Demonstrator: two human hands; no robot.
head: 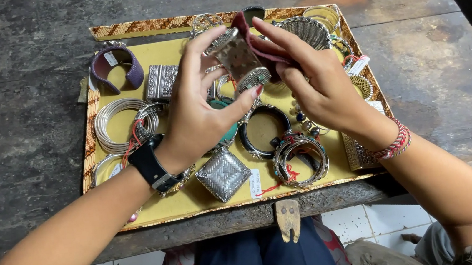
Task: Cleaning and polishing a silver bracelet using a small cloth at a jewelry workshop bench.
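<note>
Dark worn tabletop (42,143), yellow tray (187,200) of bracelets. Above tray centre, silver cuff (241,62) clamped in left hand (198,116) fingers, long axis tilted; right hand (319,84) fingers pinched on maroon cloth (265,49) against cuff.

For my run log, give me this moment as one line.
left hand: holds silver cuff | right hand: rubs it with maroon cloth | below: yellow jewelry tray

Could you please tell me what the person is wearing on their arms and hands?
The left hand has dark red nail polish and a black watch with a metal clasp on its wrist. The right hand has a braided red and white bracelet on its wrist. Both forearms are bare, with patterned green sleeves near the elbows.
</note>
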